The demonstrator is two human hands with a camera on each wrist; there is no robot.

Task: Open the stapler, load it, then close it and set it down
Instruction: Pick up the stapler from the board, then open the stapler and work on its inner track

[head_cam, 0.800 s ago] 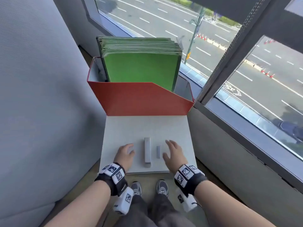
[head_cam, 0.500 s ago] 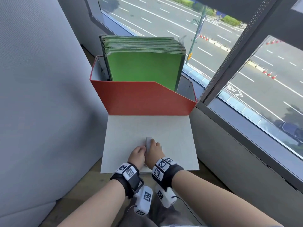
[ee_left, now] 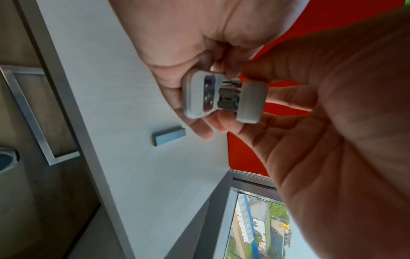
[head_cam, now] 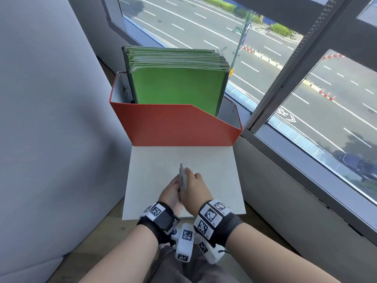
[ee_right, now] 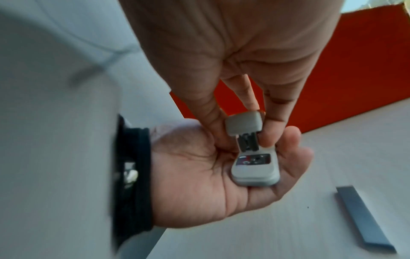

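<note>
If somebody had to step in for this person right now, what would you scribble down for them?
Left hand cradles the stapler base in its palm. Right hand pinches the stapler's top, parted from the base.
The staple strip lies loose on the white board, not loaded.
Done: stapler picked up, opening begun.
Left: open fully, load the strip, close, set it down.

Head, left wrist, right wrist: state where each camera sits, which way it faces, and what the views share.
Head: on the person's head, looking forward and down at the white board, red file box and window; both forearms and hands show.
Left wrist: on the left wrist, looking along the left hand at the stapler; the right hand shows.
Right wrist: on the right wrist, looking along the right hand at the stapler.
Shared: both wrist views show the stapler and the staple strip.
</note>
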